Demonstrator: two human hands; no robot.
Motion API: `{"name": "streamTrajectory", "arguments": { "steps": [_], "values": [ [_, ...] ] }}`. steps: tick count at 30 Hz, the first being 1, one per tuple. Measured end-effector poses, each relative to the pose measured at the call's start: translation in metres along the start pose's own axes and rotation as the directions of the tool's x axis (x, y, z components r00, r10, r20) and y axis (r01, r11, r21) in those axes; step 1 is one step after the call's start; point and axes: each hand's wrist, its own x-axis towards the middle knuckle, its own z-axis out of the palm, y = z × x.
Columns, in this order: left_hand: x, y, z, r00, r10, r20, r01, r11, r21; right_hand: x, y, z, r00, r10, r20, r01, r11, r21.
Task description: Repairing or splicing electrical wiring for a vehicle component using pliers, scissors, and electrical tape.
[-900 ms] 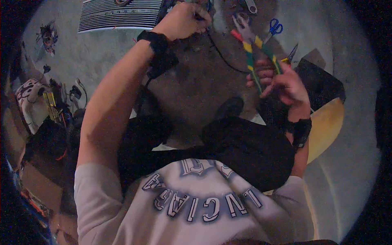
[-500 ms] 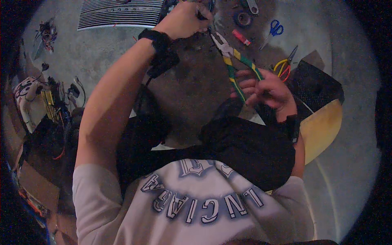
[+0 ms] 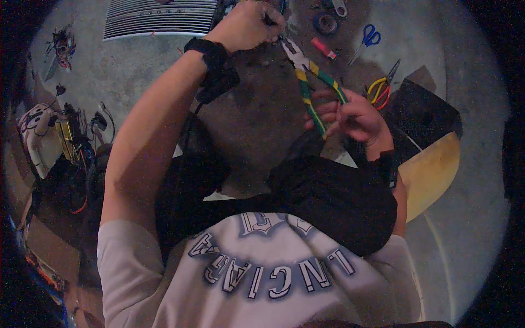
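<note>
— Since the view looks downward from the head, what spreads widest?

— A grey concrete floor (image 3: 120, 68). At its upper left lies a wide, white, ribbed panel (image 3: 158, 21); at the right is a curved, yellowish sheet (image 3: 433, 174).

— And the person's hands?

— The bare left hand (image 3: 252, 24) is up beside the panel's right end, fingers curled; I can't make out what, if anything, its grip holds. The bare right hand (image 3: 354, 113), lower and further right, has its grip closed around the handles of steel pliers with green-and-yellow striped handles (image 3: 300, 61).

— Where do the pliers point?

— Up and leftward, between the hands, jaws slightly apart, tips near the left fingertips. Whether they touch anything is too dark to say.

— Anything smaller?

— On the floor beyond the right hand: a pointed tool with yellow and red looped handles (image 3: 389, 81), blue-handled scissors (image 3: 367, 42), a dark, round roll (image 3: 318, 25) and, smallest, a short red stick-shaped piece (image 3: 321, 47).
</note>
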Motion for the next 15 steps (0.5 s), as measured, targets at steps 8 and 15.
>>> {"name": "streamTrajectory", "arguments": {
  "steps": [8, 15],
  "values": [
    [-0.001, -0.003, -0.004, 0.993, 0.113, 0.036, -0.112, 0.994, -0.019, 0.004, 0.002, 0.001, 0.999, -0.031, 0.032, 0.029, 0.998, 0.057],
    [-0.003, 0.002, -0.004, 0.999, 0.012, 0.047, -0.009, 0.999, -0.053, 0.007, 0.004, 0.002, 0.999, -0.022, -0.04, 0.026, 0.994, 0.103]
  ]
}}
